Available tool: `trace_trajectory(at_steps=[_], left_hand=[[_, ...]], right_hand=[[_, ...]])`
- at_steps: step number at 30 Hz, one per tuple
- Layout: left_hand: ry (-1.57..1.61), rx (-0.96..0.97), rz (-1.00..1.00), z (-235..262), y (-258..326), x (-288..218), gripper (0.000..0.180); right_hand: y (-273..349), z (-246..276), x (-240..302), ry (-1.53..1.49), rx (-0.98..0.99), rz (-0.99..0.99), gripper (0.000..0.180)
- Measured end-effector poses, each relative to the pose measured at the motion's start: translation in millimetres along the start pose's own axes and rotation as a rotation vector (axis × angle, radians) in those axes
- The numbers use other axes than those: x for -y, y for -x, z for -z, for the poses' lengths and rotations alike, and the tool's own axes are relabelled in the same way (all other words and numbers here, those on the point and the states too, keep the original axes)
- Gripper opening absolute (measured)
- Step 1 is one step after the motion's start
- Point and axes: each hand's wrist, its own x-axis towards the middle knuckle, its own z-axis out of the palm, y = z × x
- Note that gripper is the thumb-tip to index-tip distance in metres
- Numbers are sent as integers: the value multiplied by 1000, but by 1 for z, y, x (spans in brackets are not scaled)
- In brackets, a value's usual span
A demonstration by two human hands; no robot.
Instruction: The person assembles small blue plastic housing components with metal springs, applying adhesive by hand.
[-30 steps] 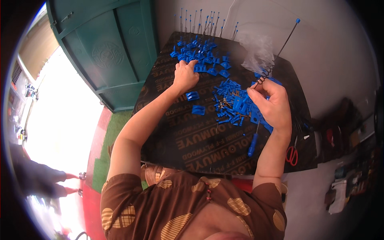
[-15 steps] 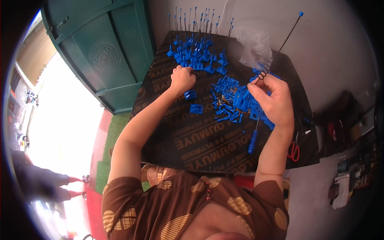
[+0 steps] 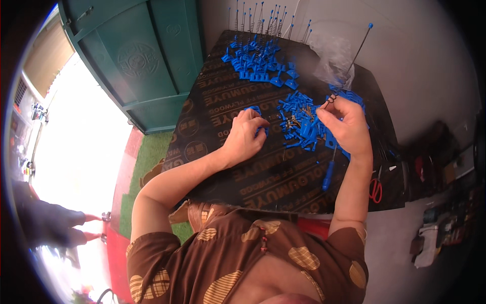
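Note:
My right hand (image 3: 346,126) is closed in a pinch on the coiled lower end of a thin dark spring rod (image 3: 360,48). The rod tilts up to the right and carries a small blue tip. My left hand (image 3: 247,136) lies over two small blue plastic bases on the board, its fingers curled round one blue plastic base (image 3: 263,130). The other base (image 3: 252,109) shows just past the fingertips. How firmly the left fingers grip is partly hidden by the hand.
Several finished-looking blue bases with upright spring rods (image 3: 258,61) stand at the far left. Loose blue parts and screws (image 3: 298,119) are heaped in the middle. A blue-handled screwdriver (image 3: 328,176), red scissors (image 3: 375,190) and a clear plastic bag (image 3: 331,58) lie on the dark board (image 3: 273,182).
My left hand has drawn back from the group of standing assemblies to the two loose blue bases. My right hand keeps hold of the spring rod. The view has shifted slightly.

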Motion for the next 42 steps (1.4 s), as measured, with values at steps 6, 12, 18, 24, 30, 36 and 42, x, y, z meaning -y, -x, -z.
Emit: trace_trajectory(at_steps=[6, 12, 18, 24, 30, 36, 42], left_hand=[[38, -35, 27, 1, 15, 2, 15], [38, -30, 54, 4, 19, 3, 17], [72, -52, 69, 4, 21, 3, 19], [-192, -83, 22, 18, -19, 13, 42], [-265, -7, 194, 15, -86, 51, 62], [227, -85, 274, 33, -147, 67, 68], [254, 0, 318, 37, -169, 66, 67]], right_hand=[[20, -42, -22, -80, 26, -43, 11], [36, -76, -44, -25, -56, -2, 8], [46, -91, -49, -56, -113, 33, 7], [53, -90, -49, 15, -104, 75, 5], [56, -90, -47, -8, -90, 94, 6], [55, -88, -51, 7, -84, 87, 6], [55, -89, -49, 18, -73, 108, 6]])
